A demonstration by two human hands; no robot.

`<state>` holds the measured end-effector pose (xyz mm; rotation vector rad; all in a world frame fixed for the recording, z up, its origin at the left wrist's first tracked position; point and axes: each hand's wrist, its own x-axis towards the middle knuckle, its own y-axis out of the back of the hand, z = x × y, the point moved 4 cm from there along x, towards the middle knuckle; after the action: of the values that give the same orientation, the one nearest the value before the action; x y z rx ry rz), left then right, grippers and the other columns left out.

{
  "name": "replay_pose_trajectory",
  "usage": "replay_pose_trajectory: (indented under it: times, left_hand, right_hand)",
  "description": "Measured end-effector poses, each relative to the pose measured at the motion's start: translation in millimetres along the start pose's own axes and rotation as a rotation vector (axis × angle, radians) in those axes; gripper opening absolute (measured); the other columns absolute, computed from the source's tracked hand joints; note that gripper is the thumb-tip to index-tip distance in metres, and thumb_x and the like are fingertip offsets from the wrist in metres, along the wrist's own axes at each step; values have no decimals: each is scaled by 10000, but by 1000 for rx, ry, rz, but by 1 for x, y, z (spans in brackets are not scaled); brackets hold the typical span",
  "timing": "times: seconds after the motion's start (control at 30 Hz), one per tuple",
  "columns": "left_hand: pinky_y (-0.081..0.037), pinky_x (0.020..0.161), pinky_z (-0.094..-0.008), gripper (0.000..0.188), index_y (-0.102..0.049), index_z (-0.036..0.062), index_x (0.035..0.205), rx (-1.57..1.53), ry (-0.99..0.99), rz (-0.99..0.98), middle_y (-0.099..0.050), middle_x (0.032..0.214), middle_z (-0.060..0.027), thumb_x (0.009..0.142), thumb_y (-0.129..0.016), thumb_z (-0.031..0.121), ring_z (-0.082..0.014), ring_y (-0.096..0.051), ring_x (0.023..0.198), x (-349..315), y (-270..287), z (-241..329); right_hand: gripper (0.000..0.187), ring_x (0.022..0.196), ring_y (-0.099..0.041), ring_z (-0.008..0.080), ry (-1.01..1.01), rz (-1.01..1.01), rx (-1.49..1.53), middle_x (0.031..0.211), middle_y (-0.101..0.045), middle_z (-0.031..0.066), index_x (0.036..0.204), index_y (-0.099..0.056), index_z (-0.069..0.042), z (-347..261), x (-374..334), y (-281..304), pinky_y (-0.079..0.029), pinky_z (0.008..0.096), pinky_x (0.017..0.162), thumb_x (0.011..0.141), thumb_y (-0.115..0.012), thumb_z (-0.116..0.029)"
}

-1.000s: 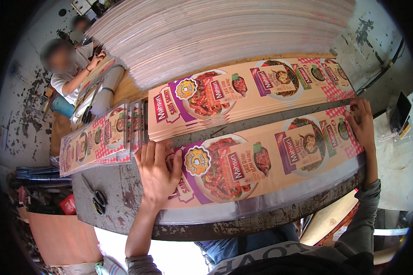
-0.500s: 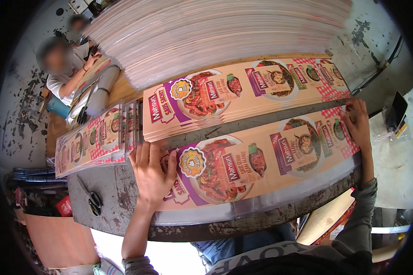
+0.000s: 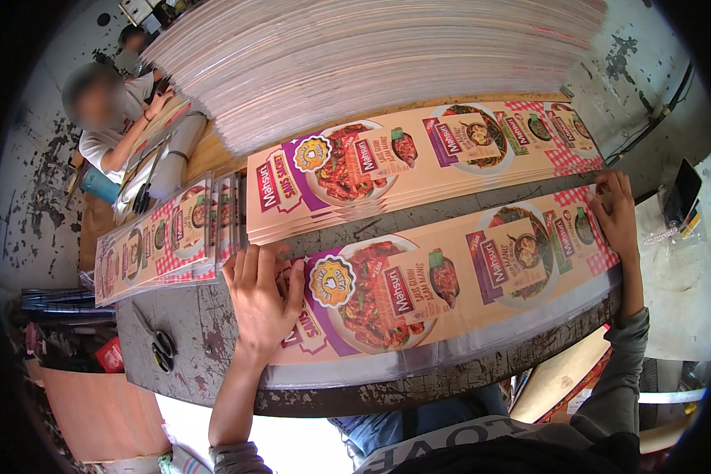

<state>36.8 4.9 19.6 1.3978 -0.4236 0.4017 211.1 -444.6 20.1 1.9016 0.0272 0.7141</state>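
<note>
A long printed cardboard strip [image 3: 450, 257] with pictures of food lies across the table in front of me. Clear plastic film [image 3: 466, 340] shows along its near edge. My left hand [image 3: 262, 296] grips the strip's left end, fingers bent over the corner and thumb resting on the print. At the opposite end, my right hand [image 3: 618, 209] holds the far right corner between thumb and curled fingers. Just beyond lies a fanned stack of matching printed strips [image 3: 419, 154]. To the left, beside my left hand, is a pile of plastic-covered strips [image 3: 162, 233].
Black-handled scissors [image 3: 162, 347] lie on the worn dark table [image 3: 205, 340], left of my forearm. A tall stack of sheets [image 3: 371, 63] rises at the back. Another person [image 3: 107, 142] works at the far left near a clear plastic roll [image 3: 170, 170].
</note>
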Motion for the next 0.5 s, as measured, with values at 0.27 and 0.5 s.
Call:
replay_pose_trajectory:
  times: [0.27, 0.5]
  left_hand:
    - [-351, 782, -391, 215, -567, 35, 943, 1, 3, 4, -548, 805, -79, 785, -651, 153, -253, -512, 748, 1, 0, 1]
    - [-352, 778, -388, 192, -568, 40, 916, -6, 12, 6, -532, 781, -80, 781, -655, 145, -251, -507, 731, 1, 1, 2]
  right_hand:
    - [254, 831, -485, 288, -13, -4, -7, 870, -493, 135, 946, -511, 9, 2, 0, 0, -396, 379, 743, 805, -618, -173]
    - [256, 821, -482, 288, -16, -15, 4, 864, -489, 142, 935, -509, 23, 1, 1, -1, -398, 376, 728, 800, -618, -166]
